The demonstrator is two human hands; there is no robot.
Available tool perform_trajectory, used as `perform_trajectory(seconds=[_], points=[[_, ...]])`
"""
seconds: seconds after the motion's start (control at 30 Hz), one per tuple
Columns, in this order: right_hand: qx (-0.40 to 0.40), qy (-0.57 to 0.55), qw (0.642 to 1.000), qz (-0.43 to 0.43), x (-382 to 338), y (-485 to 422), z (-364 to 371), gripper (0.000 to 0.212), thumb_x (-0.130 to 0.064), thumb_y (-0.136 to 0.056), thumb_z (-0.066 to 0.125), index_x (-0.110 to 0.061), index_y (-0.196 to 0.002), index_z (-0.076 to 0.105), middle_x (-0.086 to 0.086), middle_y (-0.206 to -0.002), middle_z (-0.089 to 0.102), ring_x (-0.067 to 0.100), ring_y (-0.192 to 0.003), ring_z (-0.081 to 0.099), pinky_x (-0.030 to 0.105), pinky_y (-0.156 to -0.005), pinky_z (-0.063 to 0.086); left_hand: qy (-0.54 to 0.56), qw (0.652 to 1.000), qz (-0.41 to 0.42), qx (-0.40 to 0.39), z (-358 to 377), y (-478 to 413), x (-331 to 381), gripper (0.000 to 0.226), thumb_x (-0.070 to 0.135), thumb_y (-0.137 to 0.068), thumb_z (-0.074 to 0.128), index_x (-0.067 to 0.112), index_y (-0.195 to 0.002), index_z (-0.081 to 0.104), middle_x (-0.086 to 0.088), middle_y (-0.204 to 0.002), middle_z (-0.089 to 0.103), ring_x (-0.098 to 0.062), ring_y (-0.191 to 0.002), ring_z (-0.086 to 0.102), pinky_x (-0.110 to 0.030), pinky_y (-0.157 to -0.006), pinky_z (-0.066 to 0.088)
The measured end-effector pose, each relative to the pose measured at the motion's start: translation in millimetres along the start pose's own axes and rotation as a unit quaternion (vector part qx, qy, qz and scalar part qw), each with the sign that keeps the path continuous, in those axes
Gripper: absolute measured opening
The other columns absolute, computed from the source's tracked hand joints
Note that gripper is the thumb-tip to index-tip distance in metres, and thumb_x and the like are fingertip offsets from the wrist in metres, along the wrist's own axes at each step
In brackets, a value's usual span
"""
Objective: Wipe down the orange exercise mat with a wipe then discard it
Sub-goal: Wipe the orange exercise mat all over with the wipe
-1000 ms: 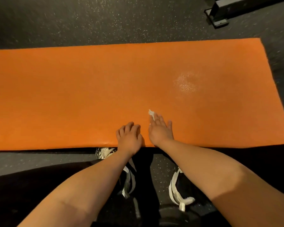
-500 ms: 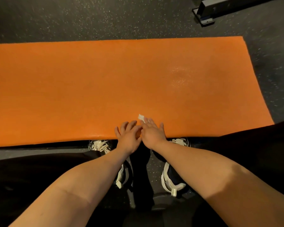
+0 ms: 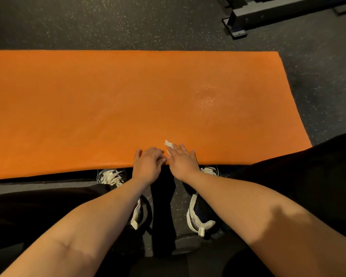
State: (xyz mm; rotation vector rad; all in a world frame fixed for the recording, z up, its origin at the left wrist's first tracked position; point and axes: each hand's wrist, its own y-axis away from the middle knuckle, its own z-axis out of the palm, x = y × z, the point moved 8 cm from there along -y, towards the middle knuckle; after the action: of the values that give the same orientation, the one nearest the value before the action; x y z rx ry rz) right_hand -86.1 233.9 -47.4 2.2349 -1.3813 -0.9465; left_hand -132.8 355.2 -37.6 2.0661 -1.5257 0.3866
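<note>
The orange exercise mat lies flat across the dark speckled floor. It fills the middle of the head view. My right hand lies flat at the mat's near edge, fingers straight, and presses a white wipe. Only a crumpled tip of the wipe shows past the fingertips. My left hand rests on the mat edge right beside it, with loosely bent fingers touching the right hand and nothing in its grasp. A glistening wet patch shows on the mat further out to the right.
My feet in dark shoes with white laces stand just below the mat's near edge. A grey metal equipment base sits on the floor beyond the mat's far right corner. Speckled rubber floor surrounds the mat.
My two hands have drawn together at the near edge until they touch. The right hand has slid the wipe slightly left and towards me. The view has shifted a little.
</note>
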Motion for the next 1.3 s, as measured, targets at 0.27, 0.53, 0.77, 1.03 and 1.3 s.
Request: perform_trajectory(seconds=[0.27, 0.53, 0.77, 1.03, 1.3], points=[[0.05, -0.067, 0.996, -0.014, -31.6, -7.4, -12.4, 0.053, -0.044, -0.11, 0.02, -0.027, -0.16, 0.024, -0.003, -0.168, 0.02, 0.02, -0.156, 0.007, 0.049, -0.125, -0.002, 0.017, 0.993, -0.108, 0.034, -36.7, -2.6, -24.1, 0.01, 0.031, -0.1, 0.055, 0.035, -0.091, 0.059, 0.012, -0.092, 0.066, -0.016, -0.093, 0.062, -0.05, -0.116, 0.018], [-0.017, -0.075, 0.997, -0.022, -64.8, -27.3, -3.4, 0.054, -0.039, -0.111, 0.02, -0.027, -0.163, 0.011, -0.007, -0.17, 0.006, 0.018, -0.157, -0.005, 0.055, -0.124, -0.005, -0.028, 0.952, -0.282, 0.112, -87.9, 18.1, -95.1, 0.022, 0.016, -0.101, 0.047, 0.027, -0.085, 0.056, 0.004, -0.085, 0.063, -0.023, -0.087, 0.059, -0.051, -0.12, 0.017], [-0.054, -0.116, 0.992, -0.009, -53.8, -36.1, 1.6, 0.055, -0.043, -0.11, 0.019, -0.034, -0.162, 0.002, -0.008, -0.17, 0.004, 0.018, -0.157, -0.005, 0.052, -0.123, -0.004, 0.034, 0.994, -0.092, 0.053, -36.3, -8.7, -38.9, 0.029, 0.033, -0.103, 0.049, 0.022, -0.126, 0.064, -0.001, -0.125, 0.067, -0.026, -0.117, 0.06, -0.048, -0.105, 0.038], [0.085, -0.097, 0.991, 0.037, 19.6, -28.7, -41.3, 0.051, -0.026, -0.107, 0.035, -0.027, -0.157, 0.033, -0.006, -0.162, 0.033, 0.016, -0.151, 0.022, 0.04, -0.121, 0.018, -0.029, 0.997, -0.028, -0.062, 25.5, -27.6, 13.6, 0.051, 0.034, -0.107, 0.03, 0.023, -0.157, 0.03, -0.001, -0.164, 0.027, -0.024, -0.151, 0.024, -0.049, -0.122, 0.017], [0.063, -0.041, 0.997, 0.024, 44.0, -22.2, -27.6, 0.053, -0.025, -0.106, 0.035, -0.027, -0.158, 0.029, -0.001, -0.169, 0.014, 0.02, -0.155, 0.007, 0.043, -0.125, 0.009, -0.109, 0.98, -0.155, -0.059, 20.3, -42.5, -17.5, 0.058, 0.04, -0.109, 0.016, 0.014, -0.16, 0.011, -0.003, -0.169, 0.0, -0.021, -0.155, -0.001, -0.047, -0.124, 0.001]])
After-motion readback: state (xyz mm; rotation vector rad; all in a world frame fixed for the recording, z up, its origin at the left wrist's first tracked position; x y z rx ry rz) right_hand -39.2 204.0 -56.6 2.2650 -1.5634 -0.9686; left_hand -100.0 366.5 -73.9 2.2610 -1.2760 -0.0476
